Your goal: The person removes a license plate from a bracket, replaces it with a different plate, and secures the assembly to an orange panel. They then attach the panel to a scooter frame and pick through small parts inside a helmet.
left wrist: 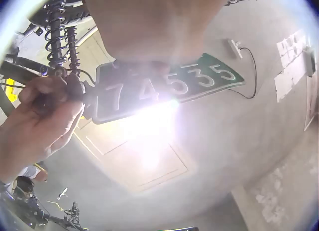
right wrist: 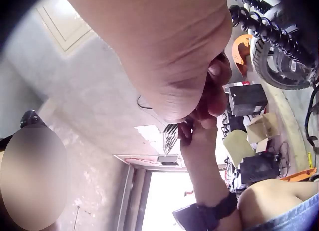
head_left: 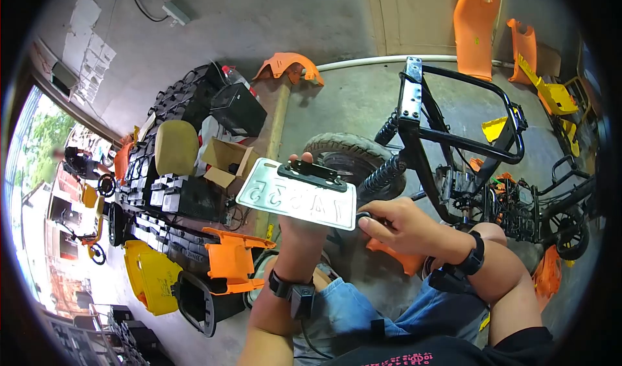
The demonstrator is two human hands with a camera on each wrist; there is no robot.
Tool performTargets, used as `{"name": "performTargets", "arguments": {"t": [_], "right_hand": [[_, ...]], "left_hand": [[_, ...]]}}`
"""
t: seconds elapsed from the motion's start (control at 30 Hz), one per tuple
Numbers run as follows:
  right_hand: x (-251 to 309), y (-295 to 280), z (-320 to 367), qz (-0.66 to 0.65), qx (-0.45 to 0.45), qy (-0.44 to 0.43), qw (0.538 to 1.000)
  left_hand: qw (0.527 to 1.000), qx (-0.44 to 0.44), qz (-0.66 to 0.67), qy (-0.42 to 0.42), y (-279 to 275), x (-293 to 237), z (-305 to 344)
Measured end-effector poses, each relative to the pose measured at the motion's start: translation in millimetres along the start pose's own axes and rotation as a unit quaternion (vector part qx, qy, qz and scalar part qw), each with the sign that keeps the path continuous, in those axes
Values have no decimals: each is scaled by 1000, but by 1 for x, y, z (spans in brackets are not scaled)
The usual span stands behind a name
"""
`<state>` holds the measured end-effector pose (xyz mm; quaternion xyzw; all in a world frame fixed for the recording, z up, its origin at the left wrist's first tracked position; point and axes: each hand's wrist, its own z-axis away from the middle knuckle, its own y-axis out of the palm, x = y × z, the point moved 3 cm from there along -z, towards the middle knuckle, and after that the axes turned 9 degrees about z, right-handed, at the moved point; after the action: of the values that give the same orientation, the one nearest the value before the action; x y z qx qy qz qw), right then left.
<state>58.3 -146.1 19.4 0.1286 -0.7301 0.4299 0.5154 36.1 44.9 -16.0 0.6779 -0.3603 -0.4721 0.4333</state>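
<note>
My left hand (head_left: pixel 300 231) holds a white license plate (head_left: pixel 259 186) from below, its fingertips showing over the far edge. The plate's back faces up, with embossed digits in reverse; a black metal bracket (head_left: pixel 313 175) lies along its far side. In the left wrist view the dark green numbered face (left wrist: pixel 164 89) shows, partly hidden by the left hand. My right hand (head_left: pixel 405 225) is at the plate's right corner, thumb and forefinger pinching a small dark part (head_left: pixel 363 215); I cannot tell what it is.
A black vehicle frame (head_left: pixel 424 132) with coil springs and a rear wheel (head_left: pixel 350 147) stands ahead. Black battery boxes (head_left: pixel 238 108), an open cardboard box (head_left: pixel 227 158) and orange panels (head_left: pixel 231 262) lie left. Another orange panel (head_left: pixel 476 29) leans on the back wall.
</note>
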Motion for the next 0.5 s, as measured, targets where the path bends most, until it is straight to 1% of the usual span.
{"name": "performTargets", "arguments": {"t": [0.03,0.1,0.13,0.2,0.23,0.27,0.33,0.37,0.4,0.47,0.5], "right_hand": [[-1,0,0,1,4,-6,1000],[-2,2,0,-2,-38,-41,998],[-1,3,-1,-3,-30,-53,998],[2,1,0,-11,-27,-2,1000],[3,2,1,-25,-44,8,999],[11,-2,2,-65,-39,54,996],[6,-7,5,-64,-66,25,995],[10,-11,6,-10,-83,-17,996],[7,-13,8,62,-105,-54,991],[12,-21,11,57,-153,-106,981],[10,-26,15,48,-180,-124,975]], "left_hand": [[1000,1,-1,7,4,-1,0],[983,-6,-172,63,13,-5,-1],[981,-6,-177,76,14,-5,-2],[997,-16,-38,64,12,-3,-5],[998,-48,18,43,3,-7,-11],[997,-47,12,55,-1,-12,-14],[993,-93,29,71,-4,-23,-17],[993,-77,-28,84,2,-29,-11],[992,-78,-30,91,6,-33,-7],[988,-78,-80,104,11,-35,-4],[988,-42,-111,101,11,-38,-1]]}}
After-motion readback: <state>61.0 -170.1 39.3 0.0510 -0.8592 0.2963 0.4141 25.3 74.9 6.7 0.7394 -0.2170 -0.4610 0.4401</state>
